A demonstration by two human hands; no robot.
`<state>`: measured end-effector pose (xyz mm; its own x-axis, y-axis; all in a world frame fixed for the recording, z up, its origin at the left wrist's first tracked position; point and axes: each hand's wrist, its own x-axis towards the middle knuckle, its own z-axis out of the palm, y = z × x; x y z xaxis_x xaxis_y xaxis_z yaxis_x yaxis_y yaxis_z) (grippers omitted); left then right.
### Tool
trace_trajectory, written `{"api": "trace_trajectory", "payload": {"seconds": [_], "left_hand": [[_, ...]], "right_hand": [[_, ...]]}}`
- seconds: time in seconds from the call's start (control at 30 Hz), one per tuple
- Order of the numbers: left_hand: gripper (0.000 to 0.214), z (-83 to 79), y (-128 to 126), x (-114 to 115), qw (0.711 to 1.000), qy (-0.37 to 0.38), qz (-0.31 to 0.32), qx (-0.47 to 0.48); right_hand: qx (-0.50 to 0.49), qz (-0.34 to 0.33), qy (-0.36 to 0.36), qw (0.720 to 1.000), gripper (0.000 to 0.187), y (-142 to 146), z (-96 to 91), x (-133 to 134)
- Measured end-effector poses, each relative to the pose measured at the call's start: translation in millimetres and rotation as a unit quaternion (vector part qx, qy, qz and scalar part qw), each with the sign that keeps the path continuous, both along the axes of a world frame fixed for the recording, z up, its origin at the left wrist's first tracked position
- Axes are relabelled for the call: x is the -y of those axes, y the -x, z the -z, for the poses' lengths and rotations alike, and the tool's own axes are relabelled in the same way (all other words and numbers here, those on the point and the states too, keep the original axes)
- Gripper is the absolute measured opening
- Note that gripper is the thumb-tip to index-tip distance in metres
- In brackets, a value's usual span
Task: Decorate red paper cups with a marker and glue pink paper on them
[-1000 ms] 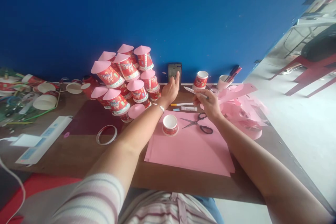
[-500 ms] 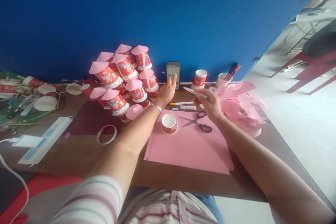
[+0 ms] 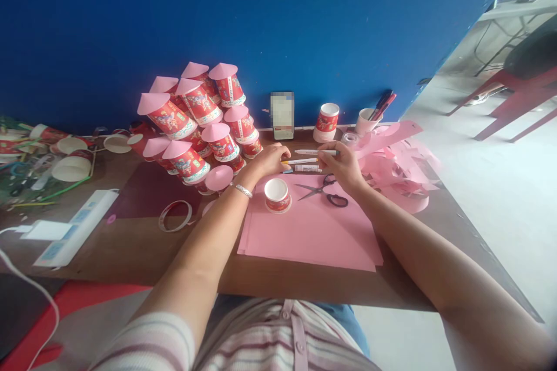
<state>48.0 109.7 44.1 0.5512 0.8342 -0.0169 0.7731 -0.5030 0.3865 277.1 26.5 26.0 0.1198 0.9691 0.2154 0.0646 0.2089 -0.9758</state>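
My right hand [image 3: 342, 165] is closed around a white pen [image 3: 315, 152] that points left, above the scissors [image 3: 324, 192]. My left hand [image 3: 267, 160] hovers low over the table with its fingers loosely curled, holding nothing, close to two more pens [image 3: 302, 161] and just behind a small red paper cup [image 3: 277, 195]. That cup stands mouth up on a stack of pink paper sheets [image 3: 311, 232]. A phone [image 3: 282, 115] leans upright against the blue wall behind my left hand.
A cluster of red paper cups with pink cone lids [image 3: 198, 122] is stacked at the left. Another cup [image 3: 325, 122], a pen holder [image 3: 369, 119] and pink paper scraps [image 3: 398, 165] lie at the right. A tape ring [image 3: 174, 215] and power strip [image 3: 73, 235] sit left.
My left hand has drawn back from the phone and dropped toward the table beside the pens. My right hand with the pen has lowered slightly.
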Motion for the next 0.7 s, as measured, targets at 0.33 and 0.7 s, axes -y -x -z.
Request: {"api": "trace_trajectory", "payload": {"seconds": [0.33,0.7], "left_hand": [[0.009,16.3,7.3,-0.2,0.997,-0.030,0.060,-0.025],[0.021,24.6,14.1,7.9,0.994,-0.066,0.091,-0.008]], "right_hand": [[0.021,-0.024,0.035,0.999,0.038,0.1,12.7,0.2],[-0.034,-0.020,0.046,0.998,0.045,-0.2,20.9,-2.6]]}}
